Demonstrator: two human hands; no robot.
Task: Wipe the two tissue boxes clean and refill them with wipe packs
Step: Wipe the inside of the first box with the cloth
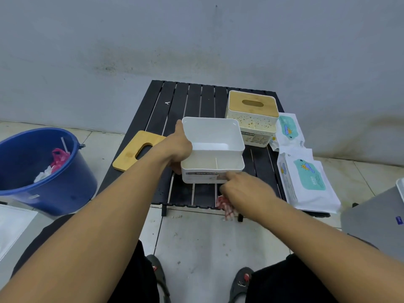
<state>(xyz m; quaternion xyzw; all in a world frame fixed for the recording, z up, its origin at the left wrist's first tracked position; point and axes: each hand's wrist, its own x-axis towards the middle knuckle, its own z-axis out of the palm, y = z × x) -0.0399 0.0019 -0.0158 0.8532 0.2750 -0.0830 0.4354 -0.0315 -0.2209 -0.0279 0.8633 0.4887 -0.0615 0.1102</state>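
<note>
Holding the open tissue box (213, 149), left grip (175, 149) clamps its side; right grip (244, 191) clutches cloth (225, 206)

Left hand (175, 147) grips open white tissue box (213, 149); right hand (244, 191) clutches red cloth (226, 206).

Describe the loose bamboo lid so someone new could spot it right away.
Find the black slatted table. On its left edge, beside the blue bucket, lies the loose bamboo lid. Unlike the lid on the speckled box, it lies flat, off any box.
</note>
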